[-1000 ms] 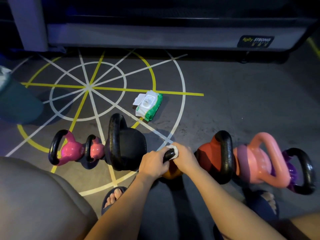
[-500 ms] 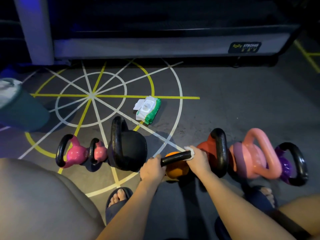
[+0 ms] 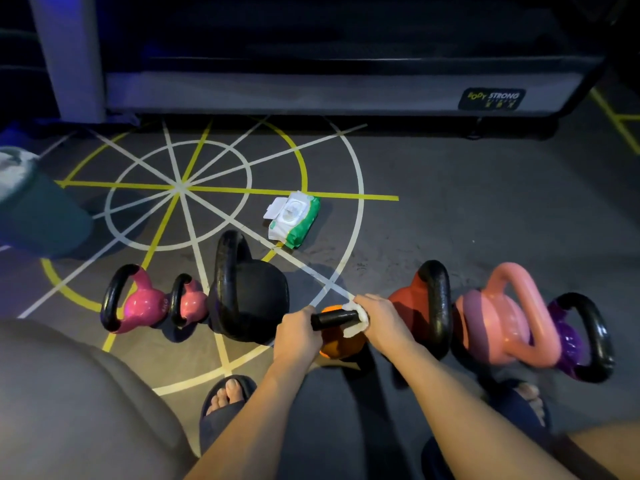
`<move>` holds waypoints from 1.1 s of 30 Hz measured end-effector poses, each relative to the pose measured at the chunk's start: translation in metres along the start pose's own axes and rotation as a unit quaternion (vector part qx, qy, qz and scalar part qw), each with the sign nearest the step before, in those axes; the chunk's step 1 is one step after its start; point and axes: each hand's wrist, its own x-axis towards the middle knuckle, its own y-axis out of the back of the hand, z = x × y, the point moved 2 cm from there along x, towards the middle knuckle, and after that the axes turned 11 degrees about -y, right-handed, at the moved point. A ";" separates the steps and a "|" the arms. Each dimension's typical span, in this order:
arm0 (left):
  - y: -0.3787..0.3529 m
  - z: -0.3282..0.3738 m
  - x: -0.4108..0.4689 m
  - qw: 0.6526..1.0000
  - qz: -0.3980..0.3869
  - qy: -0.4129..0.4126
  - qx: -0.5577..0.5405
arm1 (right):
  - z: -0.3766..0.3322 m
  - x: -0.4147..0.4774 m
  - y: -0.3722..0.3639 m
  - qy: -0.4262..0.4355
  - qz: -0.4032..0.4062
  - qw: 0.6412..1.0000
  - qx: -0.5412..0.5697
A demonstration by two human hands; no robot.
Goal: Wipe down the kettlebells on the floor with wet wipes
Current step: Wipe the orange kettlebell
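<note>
Fingers (image 3: 304,316), white wipe (image 3: 361,319) on black-handled orange kettlebell (image 3: 341,348)

Both forearms are bare from the wrist back to the bottom edge of the view, and my left grip (image 3: 298,337) and right grip (image 3: 384,320) are bare too. On my feet I wear dark navy slide sandals, each with one broad band over the foot and an open front where the toes show: the left sandal (image 3: 218,422) and the right sandal (image 3: 509,422). Smooth plain grey fabric (image 3: 69,410) covers my left leg. My right leg is bare at the lower right corner.
</note>
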 end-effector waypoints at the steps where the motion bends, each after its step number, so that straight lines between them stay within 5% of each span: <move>1: 0.003 -0.001 0.000 1.000 0.007 0.001 0.006 | -0.001 0.000 -0.002 -0.006 0.001 1.000 0.010; 8: 0.032 -0.025 0.012 0.998 -0.055 0.026 0.023 | -0.028 -0.001 -0.025 -0.024 0.009 0.998 0.056; 12: 0.024 -0.011 0.004 0.995 -0.082 -0.002 0.055 | -0.005 -0.009 -0.019 -0.113 0.006 0.981 0.158; 18: 0.017 -0.026 -0.016 0.993 -0.078 0.062 -0.064 | 0.008 -0.017 -0.035 -0.243 -0.070 0.931 0.263; 24: 0.024 -0.032 -0.022 0.997 -0.041 0.007 -0.060 | -0.023 -0.001 -0.015 -0.109 -0.073 0.990 0.051; 28: 0.029 -0.038 -0.026 0.998 -0.028 -0.012 -0.046 | -0.066 -0.004 -0.017 -0.028 -0.072 0.982 -0.175; 33: 0.031 -0.037 -0.024 0.998 -0.039 -0.018 -0.038 | -0.036 -0.010 -0.013 -0.051 -0.061 0.992 -0.102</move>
